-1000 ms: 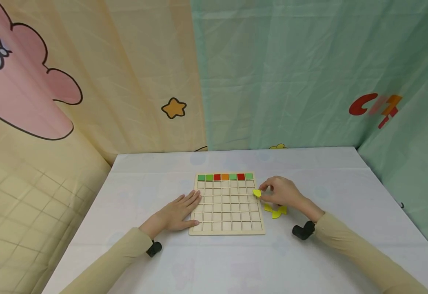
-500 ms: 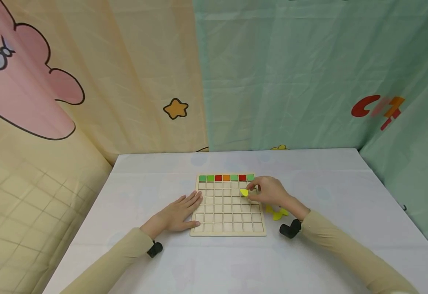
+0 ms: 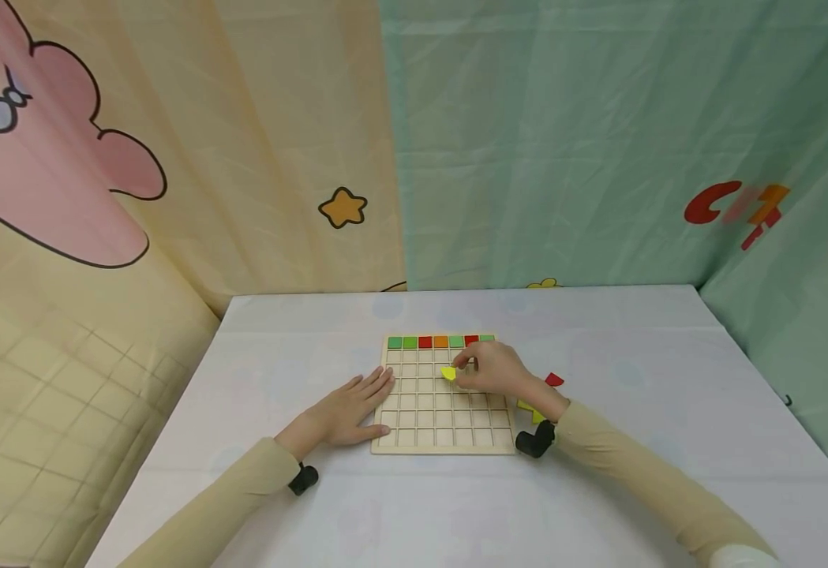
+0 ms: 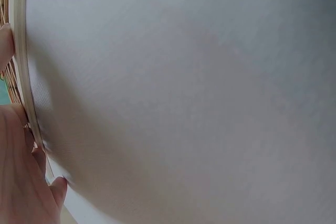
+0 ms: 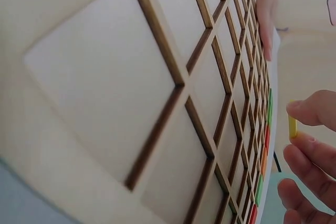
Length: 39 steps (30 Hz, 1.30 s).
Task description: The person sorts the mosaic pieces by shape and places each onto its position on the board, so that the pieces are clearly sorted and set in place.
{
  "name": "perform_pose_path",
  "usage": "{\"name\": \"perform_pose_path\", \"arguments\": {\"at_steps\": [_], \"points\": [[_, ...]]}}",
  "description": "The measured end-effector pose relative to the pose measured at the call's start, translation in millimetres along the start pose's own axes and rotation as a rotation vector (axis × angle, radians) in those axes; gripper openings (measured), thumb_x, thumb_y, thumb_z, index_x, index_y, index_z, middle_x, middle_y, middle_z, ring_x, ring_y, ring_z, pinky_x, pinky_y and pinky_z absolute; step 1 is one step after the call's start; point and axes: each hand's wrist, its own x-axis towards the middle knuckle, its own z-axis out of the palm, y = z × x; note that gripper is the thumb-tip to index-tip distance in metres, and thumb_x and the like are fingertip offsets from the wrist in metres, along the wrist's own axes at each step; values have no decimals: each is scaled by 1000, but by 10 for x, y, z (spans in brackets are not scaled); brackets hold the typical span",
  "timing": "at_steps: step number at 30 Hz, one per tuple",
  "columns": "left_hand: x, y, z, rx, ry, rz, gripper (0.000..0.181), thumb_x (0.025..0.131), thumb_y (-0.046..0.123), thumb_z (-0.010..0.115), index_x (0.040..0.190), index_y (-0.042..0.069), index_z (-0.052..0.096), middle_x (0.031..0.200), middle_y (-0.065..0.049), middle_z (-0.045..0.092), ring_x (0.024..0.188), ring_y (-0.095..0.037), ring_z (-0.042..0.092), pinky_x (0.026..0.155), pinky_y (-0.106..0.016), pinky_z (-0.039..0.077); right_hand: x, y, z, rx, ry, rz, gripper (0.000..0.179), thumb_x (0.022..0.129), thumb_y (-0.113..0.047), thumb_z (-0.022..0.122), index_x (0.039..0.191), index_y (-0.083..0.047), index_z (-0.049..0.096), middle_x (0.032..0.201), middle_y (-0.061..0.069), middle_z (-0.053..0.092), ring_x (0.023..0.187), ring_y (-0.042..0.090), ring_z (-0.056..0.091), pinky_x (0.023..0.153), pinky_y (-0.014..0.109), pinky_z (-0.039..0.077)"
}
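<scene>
A wooden grid board (image 3: 421,439) lies on the table, its far row filled with green, red and orange square tiles (image 3: 440,341). My left hand (image 3: 346,410) rests with straight fingers on the board's left edge; the left wrist view shows part of this hand (image 4: 23,166) by the rim. Over the middle columns, my right hand (image 3: 493,369) pinches a small yellow piece (image 3: 448,373) with one curved side. In the right wrist view the yellow piece (image 5: 292,121) appears edge-on between thumb and finger, above the board (image 5: 94,77).
Yellow pieces (image 3: 537,416) lie right of the board, partly hidden by my right wrist. A red piece (image 3: 554,379) with a curved side lies behind them. Printed curtains (image 3: 563,158) stand behind the table (image 3: 414,513) and at both sides.
My right hand has moved left across the board, carrying the yellow piece from the right edge to the middle columns. The red piece has come into view. My left hand stays in place.
</scene>
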Motion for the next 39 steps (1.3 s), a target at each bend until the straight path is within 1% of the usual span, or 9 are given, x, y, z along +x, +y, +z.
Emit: {"name": "perform_pose_path", "arguments": {"at_steps": [8,17,20,24,26,29,33,36,39], "points": [[20,-14,14,2,-2,-14,85,95,63,37,155,9,10,163,-7,4,151,-23,4,121,-45,17,99,-114,88,-27,-11,-37,21,77,-29,77,94,-18,77,84,-8,72,65,1,54,51,17,43],[2,-6,-9,-2,2,-6,84,96,62,36,155,8,11,163,-8,5,151,-25,5,121,-47,18,187,-227,157,-6,-15,-44,22,77,-30,77,95,-18,77,87,-6,73,63,1,55,46,18,42],[-3,-1,-20,-13,-1,-5,84,96,62,36,155,8,12,163,-8,4,151,-25,5,121,-47,17,231,-255,180,2,-14,-32,19,77,-28,75,94,-19,77,87,-7,73,58,0,52,43,17,37],[4,-6,-14,-6,-4,-3,84,96,62,36,155,8,11,163,-8,4,151,-25,5,121,-47,17,296,-293,205,15,-20,-23,17,79,-25,70,94,-18,77,86,-6,73,44,3,43,40,18,26],[13,-15,-5,5,-7,-5,85,96,63,35,155,8,10,163,-7,4,151,-24,4,121,-46,17,329,-314,213,18,-23,-16,17,81,-26,69,95,-18,76,86,-6,73,42,5,41,40,19,25],[29,-29,13,17,-12,-10,85,95,64,34,155,9,9,163,-6,3,151,-23,3,121,-45,17,387,-345,224,17,-26,1,18,83,-28,70,96,-17,76,90,-5,74,49,4,48,44,19,33],[40,-38,24,24,-14,-13,85,95,64,34,155,9,9,164,-6,2,151,-23,3,121,-45,16,474,-384,250,7,-35,16,22,82,-31,74,97,-17,76,92,-4,74,69,6,61,55,20,45],[40,-38,28,21,-14,-11,85,95,64,34,155,9,9,164,-6,3,151,-23,2,121,-45,17,537,-409,279,1,-43,23,23,80,-32,75,97,-17,77,90,-5,74,72,7,63,57,20,47],[40,-42,35,16,-13,-5,85,96,64,35,155,8,9,164,-6,3,151,-23,2,121,-46,17,590,-428,309,2,-45,34,22,80,-32,75,97,-17,77,86,-6,73,69,6,61,55,18,46]]}}
